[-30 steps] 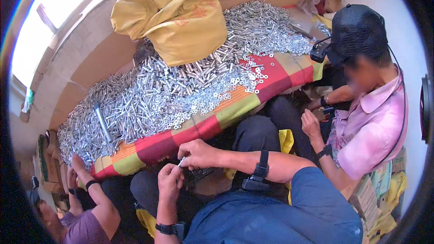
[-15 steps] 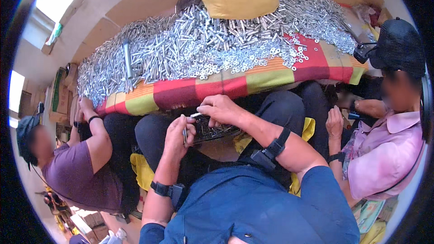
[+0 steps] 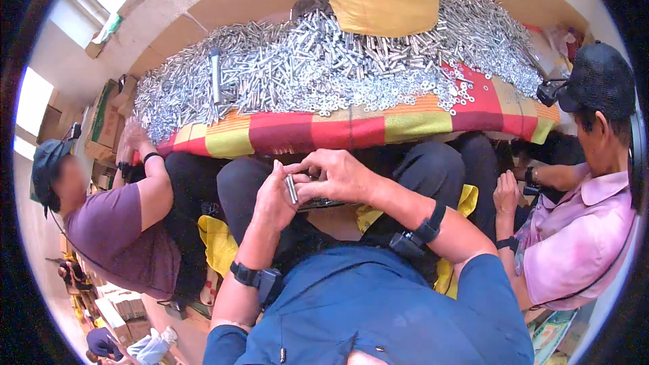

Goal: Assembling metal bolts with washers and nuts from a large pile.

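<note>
Both my hands meet above my lap, in front of the blanket edge. A short, shiny metal rod [image 3: 291, 189], perhaps a bolt or sleeve, stands nearly upright against the fingers of my left hand [image 3: 269, 199], which is closed on it. From the right my right hand [image 3: 340, 177] reaches across, its thumb and fingers bent in a pinch. Its fingertips touch those of the left hand beside the rod's upper end. Whatever that pinch holds is hidden by the fingers. Dark metal pieces [image 3: 324, 203] show partly below my right hand.
Ahead, a checked blanket [image 3: 348, 132] bears a big heap of metal rods [image 3: 270, 61] and loose washers [image 3: 378, 98]. A thicker metal tube [image 3: 215, 78] lies on the heap, with a yellow sack [image 3: 389, 0] behind. Co-workers sit close at left [image 3: 122, 243] and right [image 3: 574, 230].
My hands have come closer together, the right moving slightly down and over the left fingers. A small, bright piece at the right fingertips no longer shows. The view has shifted slightly.
</note>
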### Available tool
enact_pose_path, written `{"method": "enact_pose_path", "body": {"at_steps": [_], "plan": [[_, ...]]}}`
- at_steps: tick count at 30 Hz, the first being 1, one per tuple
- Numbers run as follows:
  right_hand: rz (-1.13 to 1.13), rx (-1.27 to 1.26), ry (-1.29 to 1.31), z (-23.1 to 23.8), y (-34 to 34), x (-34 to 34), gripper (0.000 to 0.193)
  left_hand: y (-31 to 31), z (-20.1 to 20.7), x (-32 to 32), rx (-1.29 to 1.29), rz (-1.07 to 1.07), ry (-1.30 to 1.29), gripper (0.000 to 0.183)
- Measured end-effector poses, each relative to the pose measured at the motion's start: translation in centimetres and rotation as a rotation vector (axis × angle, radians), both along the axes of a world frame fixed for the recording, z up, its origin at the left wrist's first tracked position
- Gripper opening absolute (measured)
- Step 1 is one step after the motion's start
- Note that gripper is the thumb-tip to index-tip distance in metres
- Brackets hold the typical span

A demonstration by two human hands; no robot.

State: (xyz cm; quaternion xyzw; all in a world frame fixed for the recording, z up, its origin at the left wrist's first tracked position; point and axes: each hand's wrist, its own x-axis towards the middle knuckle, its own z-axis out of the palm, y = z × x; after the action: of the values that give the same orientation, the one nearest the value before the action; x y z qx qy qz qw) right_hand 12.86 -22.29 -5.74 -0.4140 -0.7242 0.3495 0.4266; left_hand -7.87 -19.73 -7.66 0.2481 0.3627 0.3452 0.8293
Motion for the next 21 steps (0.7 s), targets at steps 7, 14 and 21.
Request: {"method": "enact_pose_path", "body": {"at_steps": [7,14,21], "plan": [[-0.034,0.051,-0.281,1.2,-2.7,-0.9,0.07,-1.1,0.9,1.5,0.025,-0.073,-0.025,0.06],[-0.092,0.099,-0.181,1.2,-3.4,-0.7,0.052,-2.1,0.8,2.2,0.06,-0.125,-0.035,0.052],[-0.179,0.092,-0.339,0.9,-2.9,0.3,0.047,-2.6,1.2,3.1,0.165,-0.088,0.141,0.029]]}}
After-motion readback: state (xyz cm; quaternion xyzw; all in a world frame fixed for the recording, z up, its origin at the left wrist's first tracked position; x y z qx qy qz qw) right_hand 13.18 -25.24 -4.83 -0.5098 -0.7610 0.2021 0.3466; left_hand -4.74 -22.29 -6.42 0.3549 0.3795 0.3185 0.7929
